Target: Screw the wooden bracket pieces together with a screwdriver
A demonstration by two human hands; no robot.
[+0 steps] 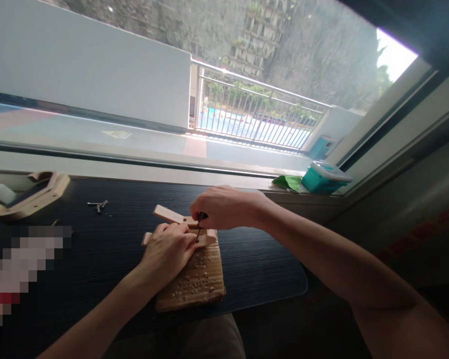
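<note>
On the dark table lies a thick corrugated cardboard block (pixel 194 286), its top pitted with many small holes. Light wooden pieces rest on its far part; the nearer wooden piece (pixel 208 239) has a dark hole. My left hand (pixel 170 244) presses that piece down, fingers closed on it. Above it, my right hand (pixel 224 207) grips a thin-shafted, screwdriver-like tool (pixel 198 232), held nearly upright with its tip at the hole. Another wooden piece (pixel 168 214) sticks out beyond my left fingers. My right fingers hide most of the tool's handle.
Several loose metal screws (pixel 98 205) lie on the dark table (pixel 262 264). A curved wooden frame (pixel 41 197) stands at the far left. A teal box (pixel 325 178) and a green sheet (pixel 288 183) sit on the window sill. Pixelation hides the left side.
</note>
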